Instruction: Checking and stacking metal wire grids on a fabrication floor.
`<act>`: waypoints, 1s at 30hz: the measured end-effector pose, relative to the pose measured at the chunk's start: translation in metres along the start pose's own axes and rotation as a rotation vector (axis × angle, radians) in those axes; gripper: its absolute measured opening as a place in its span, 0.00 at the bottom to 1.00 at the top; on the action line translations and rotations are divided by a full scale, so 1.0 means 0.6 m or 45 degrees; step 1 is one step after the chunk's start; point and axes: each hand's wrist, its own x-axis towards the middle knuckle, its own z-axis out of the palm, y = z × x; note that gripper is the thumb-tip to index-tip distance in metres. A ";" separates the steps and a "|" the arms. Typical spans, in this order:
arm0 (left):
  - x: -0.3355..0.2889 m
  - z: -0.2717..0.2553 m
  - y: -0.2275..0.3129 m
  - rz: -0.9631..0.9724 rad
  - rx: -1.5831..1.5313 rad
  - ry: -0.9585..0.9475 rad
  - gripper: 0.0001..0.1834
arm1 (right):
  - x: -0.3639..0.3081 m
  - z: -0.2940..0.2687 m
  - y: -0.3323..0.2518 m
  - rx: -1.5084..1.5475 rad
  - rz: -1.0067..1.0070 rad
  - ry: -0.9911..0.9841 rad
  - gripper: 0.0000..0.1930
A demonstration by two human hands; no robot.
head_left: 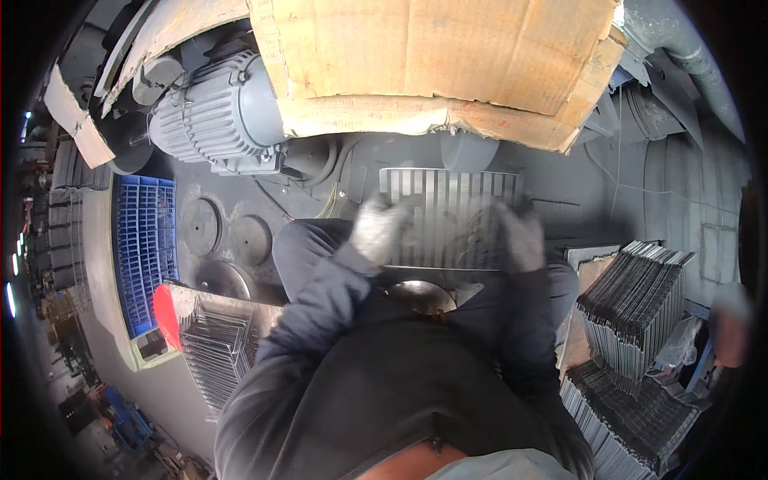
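Observation:
A flat rectangular metal grate [438,234] with long parallel slots lies level in front of my lap. My left hand [378,230], in a grey work glove, is closed on its left edge. On the opposite edge my right hand [522,234], gloved too and blurred by motion, grips the same grate. A grey wheel [468,150] shows just beyond the grate's far edge, partly under a sheet of cardboard [432,60]. Whether the grate touches the wheel, I cannot tell.
A grey electric motor [212,112] stands at the far left. Blue plastic grating [146,248] and round metal discs [202,226] lie left. Thin metal plates are stacked near my left elbow [214,356] and in taller piles [632,308] on my right. Loose wires [328,202] run behind my left hand.

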 end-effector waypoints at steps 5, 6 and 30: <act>-0.002 -0.100 0.070 -0.165 -0.037 -0.100 0.10 | -0.012 0.065 -0.068 0.096 0.255 -0.463 0.18; 0.004 -0.079 0.075 -0.198 -0.042 -0.118 0.09 | -0.017 0.042 -0.073 0.227 0.209 -0.383 0.18; -0.181 -0.076 0.172 0.222 0.563 -0.105 0.13 | -0.155 0.034 -0.092 -0.267 -0.560 -0.183 0.19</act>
